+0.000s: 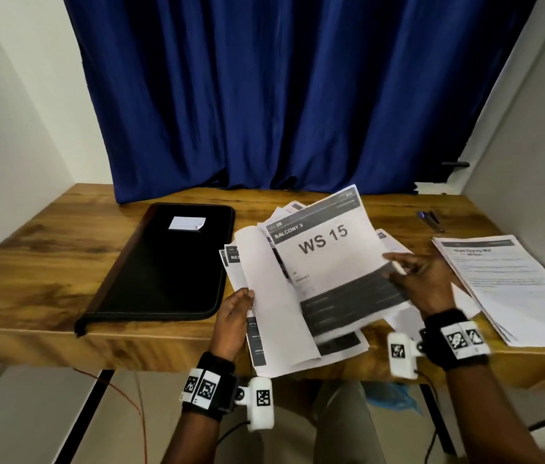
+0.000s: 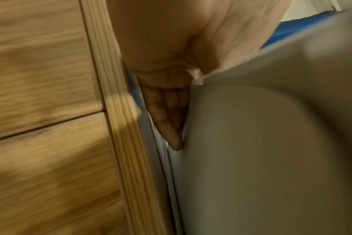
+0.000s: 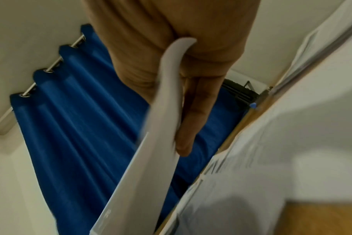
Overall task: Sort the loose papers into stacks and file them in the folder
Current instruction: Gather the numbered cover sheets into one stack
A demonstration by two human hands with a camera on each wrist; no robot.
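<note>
Both hands grip paper: the right hand should lift the "WS 15" sheet clear while the left hand steadies the pile.

Head view looks down over the brown wooden table; both wrist views look close along fingers, sharing white printed papers.

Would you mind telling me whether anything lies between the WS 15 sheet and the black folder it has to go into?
Nothing visible lies on the table between them. The WS 15 sheet, held by the right hand, is just right of the folder. But the folder is closed, with a white note on its cover.
</note>
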